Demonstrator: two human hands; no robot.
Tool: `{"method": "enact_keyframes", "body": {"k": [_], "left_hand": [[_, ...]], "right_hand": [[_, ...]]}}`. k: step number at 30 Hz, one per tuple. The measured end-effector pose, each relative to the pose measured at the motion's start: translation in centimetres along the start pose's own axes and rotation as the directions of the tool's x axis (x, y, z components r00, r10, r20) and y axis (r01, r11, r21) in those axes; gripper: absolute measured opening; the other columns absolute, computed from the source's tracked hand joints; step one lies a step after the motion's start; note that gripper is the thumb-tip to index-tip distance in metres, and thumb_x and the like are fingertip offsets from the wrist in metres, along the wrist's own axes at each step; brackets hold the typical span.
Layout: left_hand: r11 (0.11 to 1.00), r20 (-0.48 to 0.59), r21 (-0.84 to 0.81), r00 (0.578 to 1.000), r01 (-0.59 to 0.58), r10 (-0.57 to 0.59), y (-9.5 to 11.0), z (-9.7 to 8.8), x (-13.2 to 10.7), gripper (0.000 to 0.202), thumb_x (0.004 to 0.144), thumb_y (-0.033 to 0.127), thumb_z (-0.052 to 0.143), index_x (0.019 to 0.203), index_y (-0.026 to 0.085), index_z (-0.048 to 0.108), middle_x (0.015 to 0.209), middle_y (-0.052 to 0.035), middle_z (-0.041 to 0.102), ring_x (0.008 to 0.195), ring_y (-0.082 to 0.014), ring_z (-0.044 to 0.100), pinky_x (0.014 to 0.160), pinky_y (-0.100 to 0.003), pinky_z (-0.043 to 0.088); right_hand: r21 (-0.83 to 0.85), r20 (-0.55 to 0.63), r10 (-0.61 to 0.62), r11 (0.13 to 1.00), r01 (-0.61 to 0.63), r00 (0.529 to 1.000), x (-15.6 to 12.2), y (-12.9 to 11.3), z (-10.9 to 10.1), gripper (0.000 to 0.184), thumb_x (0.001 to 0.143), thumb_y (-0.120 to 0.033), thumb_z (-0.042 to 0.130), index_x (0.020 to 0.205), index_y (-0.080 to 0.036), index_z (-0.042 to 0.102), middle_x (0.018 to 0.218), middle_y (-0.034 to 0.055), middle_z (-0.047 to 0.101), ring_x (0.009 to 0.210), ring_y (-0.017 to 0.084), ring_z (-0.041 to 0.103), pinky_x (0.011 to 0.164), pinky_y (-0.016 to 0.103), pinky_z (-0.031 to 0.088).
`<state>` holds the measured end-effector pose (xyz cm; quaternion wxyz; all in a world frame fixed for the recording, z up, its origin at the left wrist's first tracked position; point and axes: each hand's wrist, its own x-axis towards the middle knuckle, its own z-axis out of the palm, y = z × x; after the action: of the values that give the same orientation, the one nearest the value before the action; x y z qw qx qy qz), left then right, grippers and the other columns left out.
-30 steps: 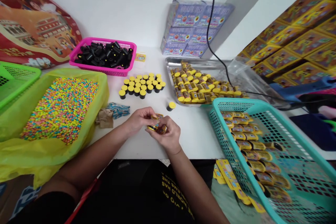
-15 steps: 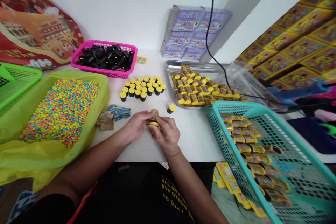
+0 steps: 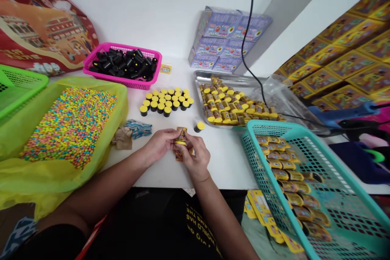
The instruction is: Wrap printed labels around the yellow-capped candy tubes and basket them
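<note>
L hand [image 3: 160, 145] and R hand [image 3: 196, 158] both on one wrapped tube [image 3: 181, 135], held upright just above white table [image 3: 231, 166], centre of view, yellow end up, printed label round body. L thumb + fingers [image 3: 170, 135] pressed together, pinching tube from left; R fingers [image 3: 190, 142] curled, pinching from right, none spread. Printed strip [image 3: 179, 155] shows below the hands, touching R hand; can't tell if it's part of same wrap. Tip: keep both pinches even and tube square so label sits flat, no skew. Just far-right of hands: lone black tube [image 3: 199, 127] w/ yellow cap. Further far: block of capped tubes [image 3: 164, 101], then pink plastic basket [image 3: 122, 83] of black tubes [image 3: 122, 65]. Far right: steel tray [image 3: 198, 75] heaped w/ wrapped tubes [image 3: 231, 105]. Right: teal mesh basket [image 3: 252, 128] w/ rows of similar tubes [image 3: 289, 187]. Left: yellow plastic bag [image 3: 120, 105] of candy-coated beads [image 3: 70, 126], green basket [image 3: 18, 89] beside it. Just left of hands: brown paper scrap [image 3: 123, 139], blue-white wrappers [image 3: 138, 128]. Far wall: stacked blue-white cartons [image 3: 228, 34].
</note>
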<state>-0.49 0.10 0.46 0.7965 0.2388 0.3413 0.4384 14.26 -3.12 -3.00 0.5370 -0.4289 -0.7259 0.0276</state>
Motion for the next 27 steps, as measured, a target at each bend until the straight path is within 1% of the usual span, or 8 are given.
{"method": "enact_keyframes", "body": {"k": [3,6,9,12,16,20,23,27], "left_hand": [[1.000,0.006,0.029,1.000,-0.001,0.000,0.06,0.16,-0.10,0.033,0.066,0.034,0.082,0.082,0.009,0.067,0.075,-0.0070,0.066,0.065,-0.0162,0.063,0.058,-0.027,0.049],[0.998,-0.049,0.039,0.998,-0.041,0.043,-0.12,0.31,-0.12,0.035,0.064,0.037,0.084,0.071,0.011,0.062,0.067,-0.0030,0.061,0.058,-0.0134,0.059,0.055,-0.026,0.047],[0.998,-0.079,0.042,0.996,-0.047,0.051,-0.28,0.36,-0.05,0.039,0.057,0.036,0.088,0.066,0.012,0.058,0.065,-0.0014,0.060,0.057,-0.0123,0.058,0.054,-0.025,0.046],[0.997,-0.054,0.073,0.998,-0.031,0.035,-0.28,0.27,0.03,0.042,0.054,0.039,0.089,0.070,0.011,0.063,0.067,-0.0034,0.063,0.061,-0.0137,0.060,0.055,-0.025,0.046],[0.995,-0.106,0.098,0.993,-0.032,0.043,-0.29,0.05,0.14,0.041,0.055,0.036,0.088,0.078,0.010,0.067,0.069,-0.0045,0.065,0.060,-0.0128,0.060,0.056,-0.024,0.046],[0.995,-0.191,0.083,0.979,-0.053,0.068,-0.51,0.02,0.16,0.035,0.057,0.031,0.088,0.070,0.012,0.061,0.065,-0.0028,0.064,0.057,-0.0130,0.059,0.055,-0.026,0.047],[0.997,-0.155,0.053,0.986,-0.049,0.057,-0.45,0.17,0.11,0.035,0.060,0.031,0.087,0.066,0.013,0.057,0.063,-0.0020,0.063,0.056,-0.0131,0.059,0.055,-0.026,0.048],[1.000,-0.065,-0.001,0.998,-0.026,0.026,-0.16,0.23,0.08,0.031,0.059,0.027,0.087,0.073,0.012,0.063,0.071,-0.0038,0.066,0.062,-0.0147,0.063,0.059,-0.027,0.050]], "right_hand": [[0.018,0.025,0.008,1.000,-0.008,1.000,0.12,0.06,0.06,0.036,0.089,-0.023,0.064,0.124,-0.024,0.060,0.098,0.0072,0.066,0.078,0.016,0.066,0.067,0.029,0.060],[0.032,0.049,-0.003,0.999,0.002,0.999,0.04,0.15,0.21,0.033,0.090,-0.022,0.062,0.122,-0.025,0.062,0.101,0.0074,0.066,0.083,0.017,0.066,0.069,0.030,0.059],[0.038,0.062,0.064,0.997,-0.067,0.996,0.00,0.16,0.24,0.034,0.089,-0.027,0.063,0.123,-0.024,0.060,0.092,0.0048,0.065,0.069,0.014,0.063,0.063,0.028,0.058],[0.087,0.046,0.127,0.988,-0.130,0.991,0.11,0.11,0.13,0.037,0.088,-0.029,0.066,0.124,-0.023,0.060,0.083,0.0018,0.063,0.059,0.012,0.059,0.059,0.027,0.056],[0.137,0.034,0.082,0.987,-0.086,0.996,0.27,0.08,0.10,0.026,0.088,-0.021,0.064,0.113,-0.023,0.066,0.090,0.0044,0.069,0.076,0.016,0.066,0.069,0.031,0.059],[0.145,0.017,0.024,0.989,-0.027,1.000,0.18,0.03,0.15,0.015,0.088,-0.019,0.062,0.101,-0.024,0.070,0.092,0.0047,0.070,0.084,0.017,0.069,0.073,0.031,0.060],[0.089,0.002,0.089,0.992,-0.089,0.996,0.14,-0.05,-0.02,0.013,0.088,-0.022,0.064,0.100,-0.022,0.068,0.088,0.0042,0.069,0.075,0.016,0.067,0.068,0.030,0.060],[0.050,0.045,0.110,0.992,-0.112,0.993,0.27,-0.01,-0.22,0.028,0.090,-0.024,0.061,0.118,-0.020,0.063,0.092,0.0061,0.068,0.073,0.015,0.066,0.068,0.030,0.059]]}}
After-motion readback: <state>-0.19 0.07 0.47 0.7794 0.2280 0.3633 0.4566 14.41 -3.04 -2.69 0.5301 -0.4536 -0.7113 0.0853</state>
